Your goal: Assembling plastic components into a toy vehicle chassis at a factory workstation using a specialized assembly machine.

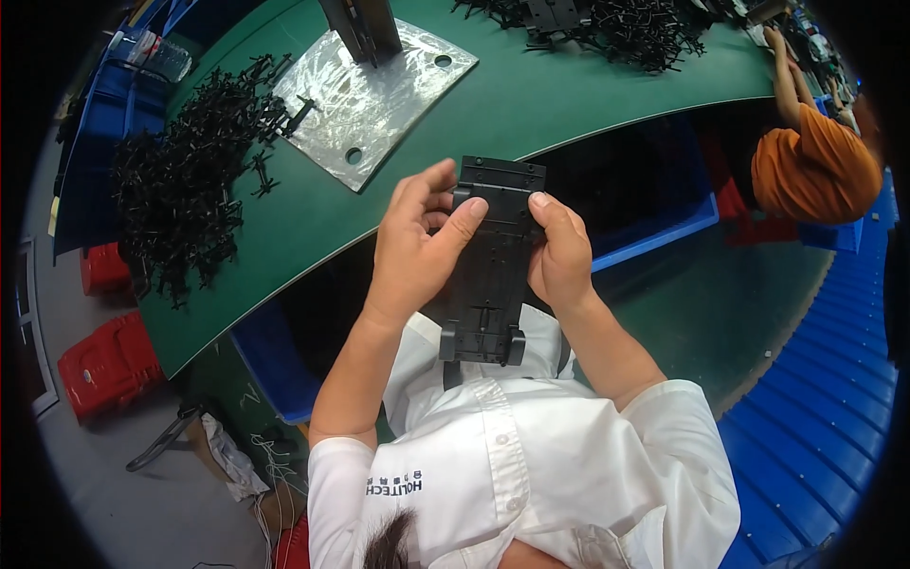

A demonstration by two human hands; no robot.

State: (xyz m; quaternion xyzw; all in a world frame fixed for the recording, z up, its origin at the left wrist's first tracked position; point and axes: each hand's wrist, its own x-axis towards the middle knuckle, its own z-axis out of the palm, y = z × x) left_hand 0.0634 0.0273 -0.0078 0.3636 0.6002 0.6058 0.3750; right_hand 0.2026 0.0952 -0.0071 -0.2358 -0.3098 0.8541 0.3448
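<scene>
A long black plastic toy car chassis [493,270] is held in front of my white shirt, its far end near the table edge. Small screw holes and ribs cover the face turned up. Wheel-like rounded pieces stick out at its near corners. My left hand [417,237] grips the far left side, with the thumb on the face and the other fingers curled at the edge and partly hidden. On the far right side, my right hand [564,251] holds it with the thumb on top; its other fingers are hidden behind it.
Small black plastic parts [180,190] lie heaped on the green table [313,213], left of a metal plate [379,104] with an upright post [365,28]. Another pile [645,33] lies farther right. Blue bins [664,232] sit under the edge. A person in orange [815,166] works at right.
</scene>
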